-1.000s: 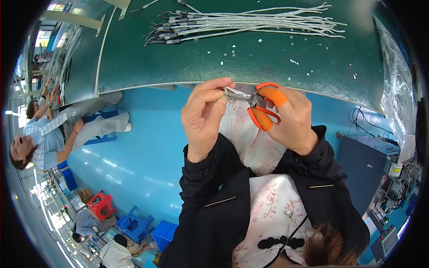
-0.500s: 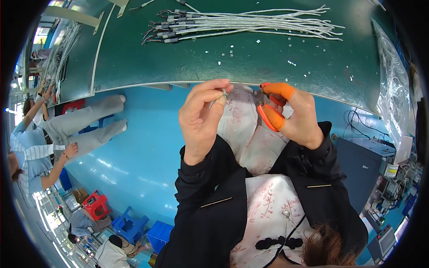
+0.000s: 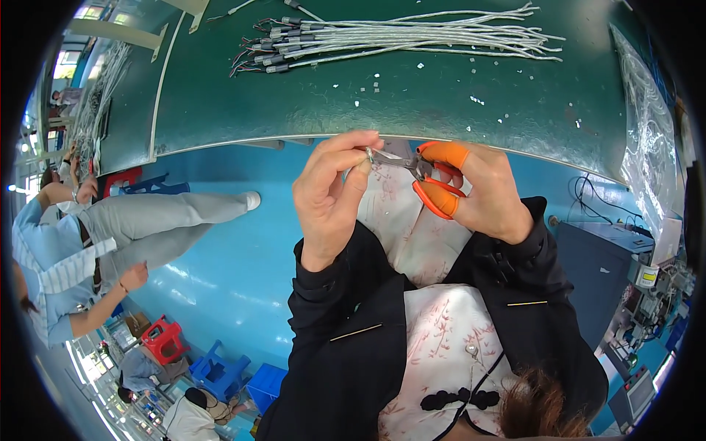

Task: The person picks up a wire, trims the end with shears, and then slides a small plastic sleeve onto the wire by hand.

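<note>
Head view – two hands (image 3: 331, 198) (image 3: 489, 195), one orange-handled snips (image 3: 426, 180), one wire end (image 3: 368, 153)

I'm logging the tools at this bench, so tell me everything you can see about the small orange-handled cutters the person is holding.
The small orange-handled metal cutters have two looped handles sleeved in bright orange, likely plastic or rubber, and short grey metal blades meeting at a pivot. The right hand grips the handles, fingers through or around the loops. The blades point left, their tips at a tiny pale piece pinched in the left hand. The tool is held in the air just below the edge of the green worktable, above the person's lap.
</note>
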Motion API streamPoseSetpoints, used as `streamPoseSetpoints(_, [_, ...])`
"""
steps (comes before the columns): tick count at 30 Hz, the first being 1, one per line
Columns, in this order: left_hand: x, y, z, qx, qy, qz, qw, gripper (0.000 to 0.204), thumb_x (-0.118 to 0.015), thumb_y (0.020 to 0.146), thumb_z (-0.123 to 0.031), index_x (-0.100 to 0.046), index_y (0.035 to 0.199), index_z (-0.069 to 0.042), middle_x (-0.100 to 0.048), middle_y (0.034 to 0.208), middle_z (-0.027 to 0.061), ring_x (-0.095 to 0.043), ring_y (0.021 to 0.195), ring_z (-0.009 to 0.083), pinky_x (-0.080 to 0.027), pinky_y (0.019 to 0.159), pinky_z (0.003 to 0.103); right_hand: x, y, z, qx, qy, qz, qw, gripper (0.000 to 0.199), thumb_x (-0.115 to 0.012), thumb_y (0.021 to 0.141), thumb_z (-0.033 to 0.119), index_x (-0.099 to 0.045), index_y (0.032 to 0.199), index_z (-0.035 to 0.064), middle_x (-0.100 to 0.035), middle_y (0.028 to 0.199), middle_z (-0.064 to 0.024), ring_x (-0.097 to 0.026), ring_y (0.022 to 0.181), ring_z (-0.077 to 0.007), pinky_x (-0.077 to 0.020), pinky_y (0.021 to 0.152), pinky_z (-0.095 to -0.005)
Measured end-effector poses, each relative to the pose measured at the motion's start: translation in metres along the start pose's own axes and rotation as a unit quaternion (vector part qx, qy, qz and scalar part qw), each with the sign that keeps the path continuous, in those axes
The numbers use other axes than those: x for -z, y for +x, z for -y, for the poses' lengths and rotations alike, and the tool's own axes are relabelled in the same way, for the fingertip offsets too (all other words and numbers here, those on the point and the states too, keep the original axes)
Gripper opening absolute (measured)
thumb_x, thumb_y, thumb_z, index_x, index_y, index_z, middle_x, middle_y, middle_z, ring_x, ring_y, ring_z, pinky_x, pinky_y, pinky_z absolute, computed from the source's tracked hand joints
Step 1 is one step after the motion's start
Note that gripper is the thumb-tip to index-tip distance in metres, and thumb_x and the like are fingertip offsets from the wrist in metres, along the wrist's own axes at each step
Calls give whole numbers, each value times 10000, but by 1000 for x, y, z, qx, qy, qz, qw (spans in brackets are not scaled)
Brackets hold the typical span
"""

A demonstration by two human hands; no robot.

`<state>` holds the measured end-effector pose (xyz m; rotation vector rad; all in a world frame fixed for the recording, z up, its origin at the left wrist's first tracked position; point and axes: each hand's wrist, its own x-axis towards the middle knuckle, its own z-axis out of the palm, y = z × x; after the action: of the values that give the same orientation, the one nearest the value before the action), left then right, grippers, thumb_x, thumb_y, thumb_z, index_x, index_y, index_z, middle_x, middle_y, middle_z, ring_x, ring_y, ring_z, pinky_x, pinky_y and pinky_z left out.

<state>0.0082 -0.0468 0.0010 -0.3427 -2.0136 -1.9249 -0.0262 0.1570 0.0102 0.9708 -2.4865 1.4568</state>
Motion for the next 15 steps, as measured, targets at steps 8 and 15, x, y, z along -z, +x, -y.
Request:
streamPoseSetpoints(8, [0,2,0,-25,64,-1,998,149,-542,829,125,-595,934,33,-612,1109,152,-621,962,225,-494,796,292,0,0,-1,-1,-11,-5,1000,388,-766,641,27,-616,999,12,-589,710,-75,-494,532,-161,-414,498,-267])
streamPoseSetpoints(15, [-1,2,2,-12,27,-13,999,134,-557,829,120,-595,926,35,-619,1093,151,-623,960,222,-497,794,290,1,-1,0,-1,-7,-16,1000,382,-770,640,29,-618,990,12,-592,711,-73,-498,534,-160,-416,500,-266])
